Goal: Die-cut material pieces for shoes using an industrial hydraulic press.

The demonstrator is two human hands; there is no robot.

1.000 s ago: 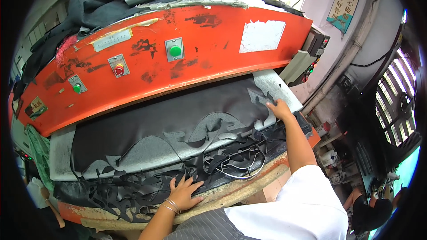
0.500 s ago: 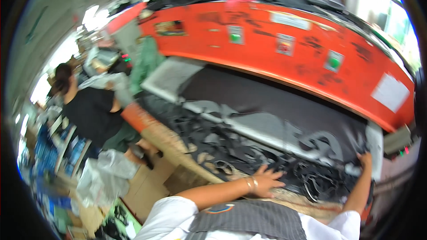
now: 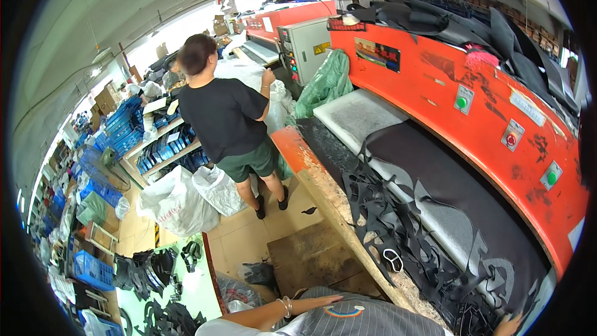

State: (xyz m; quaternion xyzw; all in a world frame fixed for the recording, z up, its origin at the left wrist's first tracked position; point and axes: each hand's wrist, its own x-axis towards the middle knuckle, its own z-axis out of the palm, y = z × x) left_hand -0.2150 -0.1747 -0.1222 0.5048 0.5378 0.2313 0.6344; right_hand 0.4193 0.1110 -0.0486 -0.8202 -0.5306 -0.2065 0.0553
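My left hand (image 3: 324, 301), with bracelets at the wrist, lies open and flat against my striped apron (image 3: 367, 312), holding nothing. At the lower right, my right hand (image 3: 509, 324) is partly cut off by the picture's rim. Its fingers look closed on the near right corner of a black sheet (image 3: 449, 174), which peaks up beside them. The sheet lies on a white board (image 3: 354, 115) under the red press (image 3: 460, 87), with shaped openings cut along its near edge. Tangled black offcuts (image 3: 404, 236) cover the ledge in front of the board.
A worn wooden rail (image 3: 329, 196) edges the ledge. Another person (image 3: 224, 118) in a black top stands to the left, by white sacks (image 3: 180, 202). A pale green table (image 3: 199, 286) with black pieces stands at the lower left. Black sheets (image 3: 410, 18) are heaped on the press.
My view has swung left, bringing more of the room into sight. My left hand has come off the ledge's offcuts back to my apron. My right hand remains at the sheet's corner.
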